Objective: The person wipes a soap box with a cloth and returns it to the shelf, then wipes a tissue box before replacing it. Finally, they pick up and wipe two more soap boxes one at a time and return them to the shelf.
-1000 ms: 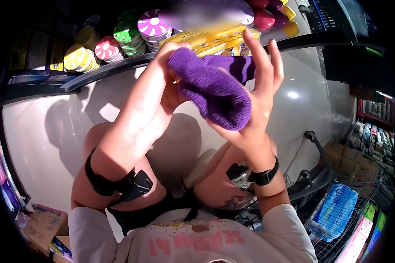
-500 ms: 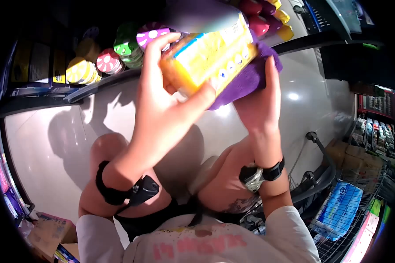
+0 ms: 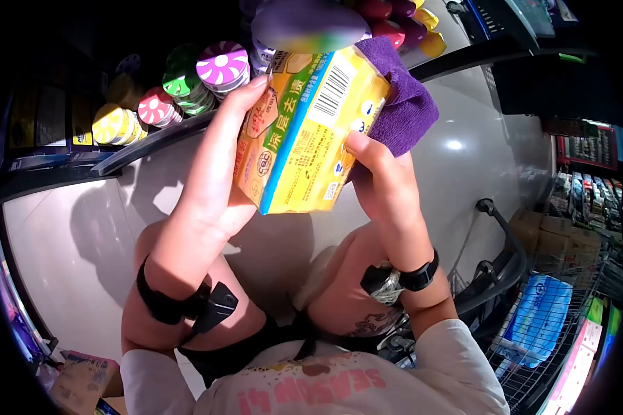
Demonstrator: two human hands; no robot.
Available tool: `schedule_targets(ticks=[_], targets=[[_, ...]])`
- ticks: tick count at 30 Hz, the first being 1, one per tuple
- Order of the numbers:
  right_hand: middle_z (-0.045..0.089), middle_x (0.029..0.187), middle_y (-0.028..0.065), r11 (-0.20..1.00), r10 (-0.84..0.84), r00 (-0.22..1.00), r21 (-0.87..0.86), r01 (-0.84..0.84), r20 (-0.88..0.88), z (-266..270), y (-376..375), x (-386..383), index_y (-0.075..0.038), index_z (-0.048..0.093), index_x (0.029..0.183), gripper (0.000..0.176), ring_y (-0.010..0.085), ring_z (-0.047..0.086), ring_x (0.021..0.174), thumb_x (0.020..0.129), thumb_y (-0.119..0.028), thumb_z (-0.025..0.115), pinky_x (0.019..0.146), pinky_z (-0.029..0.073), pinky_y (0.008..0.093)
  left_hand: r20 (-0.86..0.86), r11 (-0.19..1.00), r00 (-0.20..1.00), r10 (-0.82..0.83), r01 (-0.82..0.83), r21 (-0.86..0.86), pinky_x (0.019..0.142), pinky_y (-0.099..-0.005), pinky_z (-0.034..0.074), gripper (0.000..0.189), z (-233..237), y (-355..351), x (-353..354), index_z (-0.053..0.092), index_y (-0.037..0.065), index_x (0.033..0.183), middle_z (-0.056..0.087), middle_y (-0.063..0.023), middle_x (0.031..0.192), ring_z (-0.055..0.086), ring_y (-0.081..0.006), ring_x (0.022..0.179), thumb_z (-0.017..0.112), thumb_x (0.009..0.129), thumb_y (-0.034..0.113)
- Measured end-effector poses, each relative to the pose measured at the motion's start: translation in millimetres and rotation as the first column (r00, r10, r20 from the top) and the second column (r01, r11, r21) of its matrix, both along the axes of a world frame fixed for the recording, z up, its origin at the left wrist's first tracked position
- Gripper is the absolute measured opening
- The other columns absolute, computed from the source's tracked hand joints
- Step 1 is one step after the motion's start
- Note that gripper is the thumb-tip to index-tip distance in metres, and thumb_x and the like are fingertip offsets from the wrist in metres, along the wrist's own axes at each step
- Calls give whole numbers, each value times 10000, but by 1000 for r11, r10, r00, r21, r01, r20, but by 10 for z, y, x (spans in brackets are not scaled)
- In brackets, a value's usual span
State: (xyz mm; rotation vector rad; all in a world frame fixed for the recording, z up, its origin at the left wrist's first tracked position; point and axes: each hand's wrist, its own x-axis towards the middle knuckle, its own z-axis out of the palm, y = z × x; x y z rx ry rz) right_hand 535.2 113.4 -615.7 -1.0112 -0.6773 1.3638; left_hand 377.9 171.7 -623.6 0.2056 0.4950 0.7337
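A yellow carton (image 3: 318,159) with a blue stripe, an orange-green side, printed characters and a barcode is held up between both hands. My left hand (image 3: 218,187) grips its left side, with the thumb along the edge and the other fingers hidden behind or under it. My right hand (image 3: 387,183) presses its thumb on the carton's right face. A purple cloth (image 3: 405,107) is bunched against the carton's far right side, over my right hand's fingers, which are mostly hidden.
Striped round canisters in yellow (image 3: 118,124), pink (image 3: 158,107), green (image 3: 183,83) and purple (image 3: 221,66) stand on a dark-edged shelf (image 3: 152,142). A blurred purple object (image 3: 308,26) hangs close above. At right, a wire cart (image 3: 533,370) holds a blue package (image 3: 540,318); cardboard boxes (image 3: 564,238) stand behind.
The carton has been turned so its barcode and printed sides face me, and it sits lower. My right thumb has moved from the cloth onto the carton. My left thumb has shifted along its edge.
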Motion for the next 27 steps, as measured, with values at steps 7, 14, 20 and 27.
schedule_targets(ticks=[7, 14, 20, 27], targets=[[567, 1040, 55, 1000, -30, 994, 9, 29, 110, -63, 36, 79, 11, 458, 1156, 377, 129, 553, 934, 821, -99, 591, 815, 442, 284, 72, 989, 988, -140, 136, 65, 811, -286, 467, 371, 37, -72, 42, 494, 60, 1165, 595, -46, 1047, 579, -125, 940, 536, 878, 291], [558, 1011, 44, 1000, 15, 985, 0, -16, 174, -20, -18, 67, 6, 464, 1149, 373, 108, 536, 912, 823, -109, 605, 787, 448, 264, 58, 998, 998, -16, 12, 69, 928, -397, 408, 417, -3, -91, 61, 419, 66, 1259, 519, -100, 1207, 519, -226, 1093, 405, 929, 321], [537, 965, 26, 968, -125, 901, 251, 19, 416, 39, -27, -5, -1, 481, 1137, 350, 95, 520, 848, 808, -34, 592, 737, 445, 240, 92, 998, 996, 17, -23, 64, 957, -421, 365, 410, 17, -33, 93, 413, 107, 1270, 489, -90, 1238, 478, -227, 1133, 377, 935, 341], [614, 871, 59, 969, -128, 843, 246, -5, 522, 126, -68, -23, -7, 651, 891, 201, 121, 557, 771, 714, 49, 576, 673, 446, 241, 45, 995, 996, 80, -82, 62, 857, -301, 432, 319, 21, -26, 56, 514, 81, 1142, 597, -26, 1044, 569, -132, 961, 487, 893, 279]])
